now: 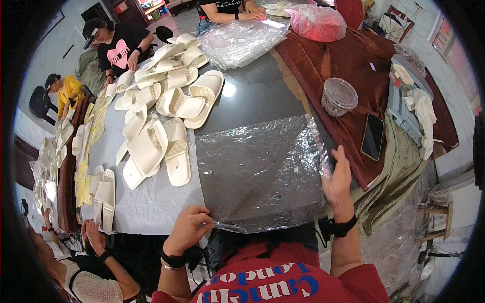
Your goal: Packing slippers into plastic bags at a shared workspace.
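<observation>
A clear plastic bag [257,177] lies flat on the dark table surface in front of me. My left hand [189,227] is at its near left corner, fingers curled and closed on the edge of the film. At the bag's right edge rests my right hand [337,177], fingers stretched out and pointing away from me, its inner side against the crinkled film. To the left is a heap of cream slippers [147,146], several of them overlapping. One pair of slippers [104,194] sits apart at the table's left front.
A round clear tub [339,96] and a black phone [372,136] lie on the brown cloth [323,60] at right. Farther back are a pile of clear plastic bags [242,40] and a pink-filled bag [318,24]. Several people sit around the table's left and far sides.
</observation>
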Action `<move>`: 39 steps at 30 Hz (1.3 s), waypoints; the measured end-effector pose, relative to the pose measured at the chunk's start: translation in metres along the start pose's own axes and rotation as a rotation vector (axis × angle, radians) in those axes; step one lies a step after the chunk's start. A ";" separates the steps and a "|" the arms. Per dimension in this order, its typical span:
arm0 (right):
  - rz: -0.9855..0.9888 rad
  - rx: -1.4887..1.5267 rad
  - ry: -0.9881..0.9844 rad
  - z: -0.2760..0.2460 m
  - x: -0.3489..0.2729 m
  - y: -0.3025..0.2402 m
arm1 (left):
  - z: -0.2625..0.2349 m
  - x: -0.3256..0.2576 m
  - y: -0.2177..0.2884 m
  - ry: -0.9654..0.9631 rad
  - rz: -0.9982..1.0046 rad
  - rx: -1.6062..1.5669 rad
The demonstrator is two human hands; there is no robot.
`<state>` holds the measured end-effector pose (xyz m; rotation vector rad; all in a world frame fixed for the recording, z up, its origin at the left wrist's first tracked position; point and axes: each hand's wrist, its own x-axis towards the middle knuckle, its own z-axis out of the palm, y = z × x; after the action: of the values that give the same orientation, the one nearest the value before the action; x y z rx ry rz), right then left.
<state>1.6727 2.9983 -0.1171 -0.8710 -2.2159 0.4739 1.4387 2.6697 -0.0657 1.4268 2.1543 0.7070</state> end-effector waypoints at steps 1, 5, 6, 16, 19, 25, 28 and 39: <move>0.003 0.009 0.034 -0.004 0.003 0.001 | -0.003 -0.001 -0.004 0.025 0.009 0.064; -0.180 -0.142 -0.036 -0.023 0.007 0.001 | -0.010 0.008 -0.006 0.073 0.078 0.196; -0.266 -0.266 -0.161 -0.025 0.005 0.000 | -0.012 0.013 -0.006 0.089 0.103 0.232; -0.332 -0.189 -0.066 -0.022 -0.027 -0.044 | -0.062 0.133 -0.013 0.985 0.150 0.627; -0.417 -0.130 -0.223 -0.007 -0.040 -0.054 | -0.033 0.126 0.041 0.797 0.197 0.106; -0.466 -0.062 -0.291 0.030 -0.052 -0.087 | 0.047 0.092 0.059 0.007 0.072 0.352; -0.500 -0.060 -0.355 0.036 -0.054 -0.094 | 0.043 0.089 0.049 0.201 0.007 0.412; -0.427 0.079 -0.369 0.031 -0.037 -0.088 | 0.063 0.110 0.019 0.374 0.162 0.302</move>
<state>1.6309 2.9071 -0.1075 -0.2623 -2.6069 0.5395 1.4518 2.7888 -0.1121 1.7548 2.5378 0.7834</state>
